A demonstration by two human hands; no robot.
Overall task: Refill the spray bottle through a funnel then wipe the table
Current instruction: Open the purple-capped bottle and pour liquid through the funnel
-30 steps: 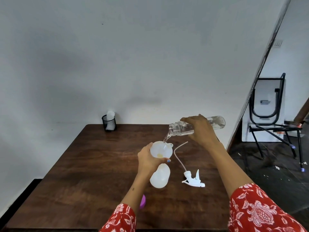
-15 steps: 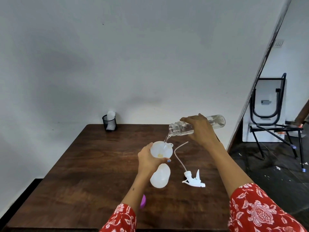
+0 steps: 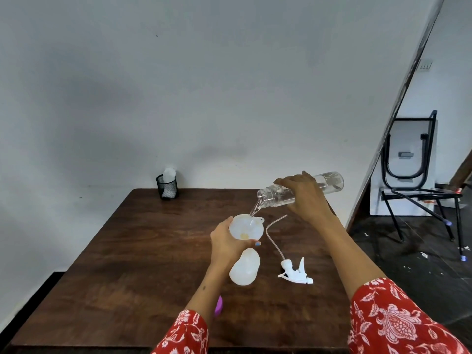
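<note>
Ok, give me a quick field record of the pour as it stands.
left hand: grips funnel on spray bottle
right hand: holds clear bottle tilted, mouth above the funnel
flow: thin stream into funnel
sprayer head: off, lying on table right of spray bottle
wiping: not begun

Your left hand (image 3: 227, 245) grips the funnel (image 3: 246, 227), which sits in the spray bottle (image 3: 244, 267) mid-table (image 3: 132, 264). Your right hand (image 3: 305, 198) holds the water bottle (image 3: 277, 195) tilted above and right of the funnel, mouth over its rim. Trigger head (image 3: 295, 272) lies right of the spray bottle, tube running back. Mesh cup (image 3: 167, 186) at the far left edge. Folded chair (image 3: 411, 162) on the floor, far right.
</note>
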